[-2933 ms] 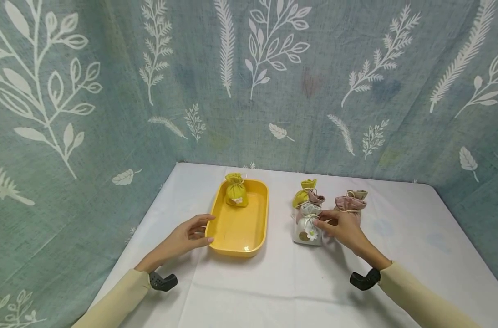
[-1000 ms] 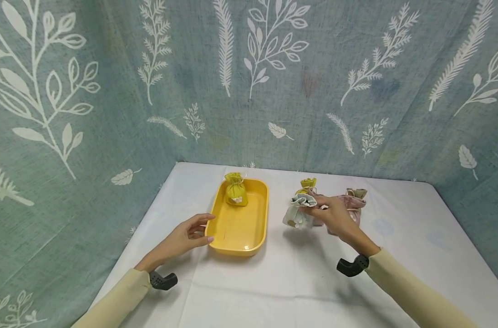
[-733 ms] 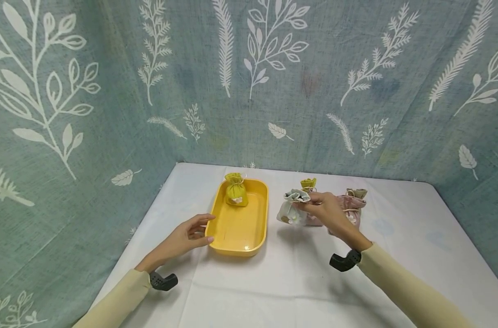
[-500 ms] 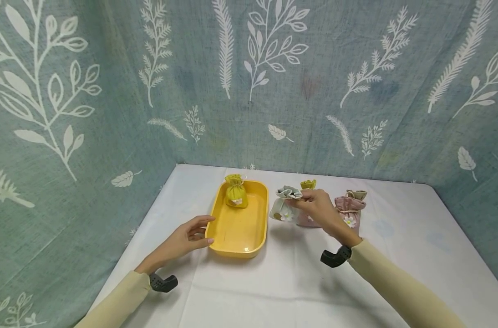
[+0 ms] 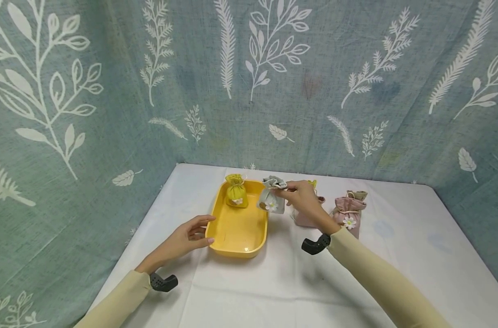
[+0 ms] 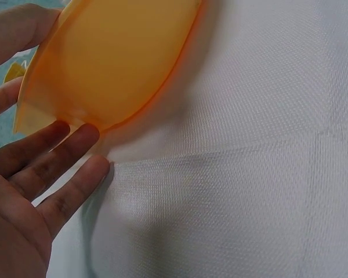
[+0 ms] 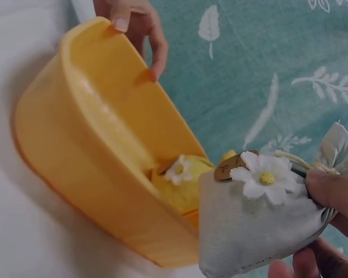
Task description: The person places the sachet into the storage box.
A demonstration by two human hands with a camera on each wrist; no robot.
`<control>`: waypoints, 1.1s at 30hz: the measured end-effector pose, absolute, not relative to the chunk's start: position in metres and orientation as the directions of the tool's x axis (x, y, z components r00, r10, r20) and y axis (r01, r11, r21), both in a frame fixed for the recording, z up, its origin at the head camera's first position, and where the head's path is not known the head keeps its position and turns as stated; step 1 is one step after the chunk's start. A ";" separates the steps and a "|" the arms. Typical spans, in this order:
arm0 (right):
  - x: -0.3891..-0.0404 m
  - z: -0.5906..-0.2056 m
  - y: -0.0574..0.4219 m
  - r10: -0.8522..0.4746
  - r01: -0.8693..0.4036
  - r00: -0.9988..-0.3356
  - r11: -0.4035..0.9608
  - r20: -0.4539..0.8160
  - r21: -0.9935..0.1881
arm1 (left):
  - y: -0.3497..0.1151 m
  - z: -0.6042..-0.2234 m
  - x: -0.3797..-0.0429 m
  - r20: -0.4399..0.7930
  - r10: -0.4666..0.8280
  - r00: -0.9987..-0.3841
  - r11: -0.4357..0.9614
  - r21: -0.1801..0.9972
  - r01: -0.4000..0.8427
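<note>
In the head view, my right hand (image 5: 304, 197) pinches a pale grey drawstring pouch (image 5: 271, 200) by its gathered neck. The pouch hangs over the right rim of a yellow tray (image 5: 236, 249). A white daisy (image 7: 265, 178) and a brown tag decorate its front, as the right wrist view shows. My left hand (image 5: 187, 235) holds the tray's left side, thumb and forefinger over the rim and other fingers against the outer wall in the left wrist view. Inside the tray, at the far left corner, stands a yellow-green pouch (image 5: 236, 193).
Right of the tray, a pink pouch (image 5: 304, 218) and a yellow-green pouch (image 5: 313, 183) stand partly hidden by my right hand. Farther right are another pink pouch (image 5: 349, 212) and an olive-brown one (image 5: 357, 194) behind it. A patterned green curtain (image 5: 249, 91) borders the white table (image 5: 249, 296).
My right hand has lifted the grey pouch from the group on the right and carried it left to the tray's right rim. My left hand and the tray have stayed put.
</note>
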State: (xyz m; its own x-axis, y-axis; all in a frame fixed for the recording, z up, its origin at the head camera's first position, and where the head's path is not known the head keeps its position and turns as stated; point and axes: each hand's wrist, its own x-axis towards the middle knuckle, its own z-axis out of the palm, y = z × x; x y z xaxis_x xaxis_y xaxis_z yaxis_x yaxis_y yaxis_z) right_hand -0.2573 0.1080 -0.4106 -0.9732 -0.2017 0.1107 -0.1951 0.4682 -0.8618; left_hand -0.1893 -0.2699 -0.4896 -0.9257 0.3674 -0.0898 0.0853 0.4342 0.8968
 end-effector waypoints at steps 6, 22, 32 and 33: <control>-0.270 -0.412 0.092 -0.195 -0.176 -0.976 0.462 0.094 -0.869 | -0.271 -0.490 -0.189 -0.088 0.366 -0.926 0.435 0.896 0.087; -0.297 -0.428 0.048 -0.023 -0.060 -0.998 0.334 0.056 -0.941 | -0.272 -0.490 -0.188 -0.084 0.371 -0.925 0.430 0.898 0.091; -0.299 -0.431 0.046 0.094 -0.020 -0.993 0.499 0.077 -0.867 | -0.272 -0.490 -0.187 -0.073 0.384 -0.920 0.418 0.903 0.103; -0.299 -0.431 0.046 0.091 -0.021 -0.993 0.504 0.078 -0.864 | -0.273 -0.490 -0.187 -0.074 0.383 -0.921 0.416 0.904 0.100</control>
